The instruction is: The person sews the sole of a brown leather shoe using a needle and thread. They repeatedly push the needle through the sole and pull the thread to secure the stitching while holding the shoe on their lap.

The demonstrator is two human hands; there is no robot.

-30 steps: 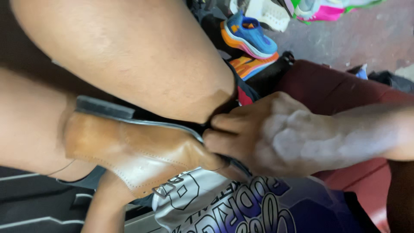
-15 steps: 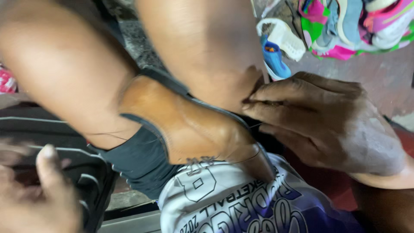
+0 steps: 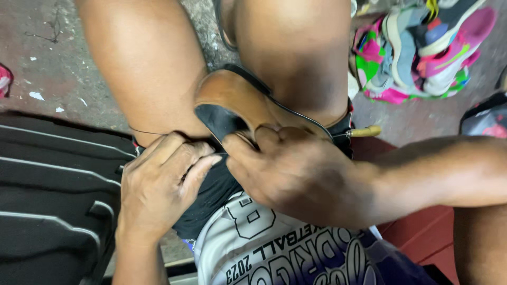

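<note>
From the head camera, looking down: a brown leather shoe (image 3: pixel 248 103) sits wedged between the person's bare knees, sole edge up, just above both hands. The right hand (image 3: pixel 301 177) is clamped on the shoe's near end, thumb pressed against the leather, knuckles bunched. Just beyond that hand, a yellow-handled tool (image 3: pixel 367 131) pokes out sideways beside the shoe. The left hand (image 3: pixel 161 182) is curled shut just beside the right, fingers pinching a thin thread (image 3: pixel 145 132) that runs taut across the thigh. Below both hands lies a white and purple printed jersey (image 3: pixel 274 248). Left of the left hand, a dark ribbed mat (image 3: pixel 53 195). Far beyond the right hand, a heap of colourful sneakers (image 3: pixel 422 47) lies on the concrete floor (image 3: pixel 47 58).
</note>
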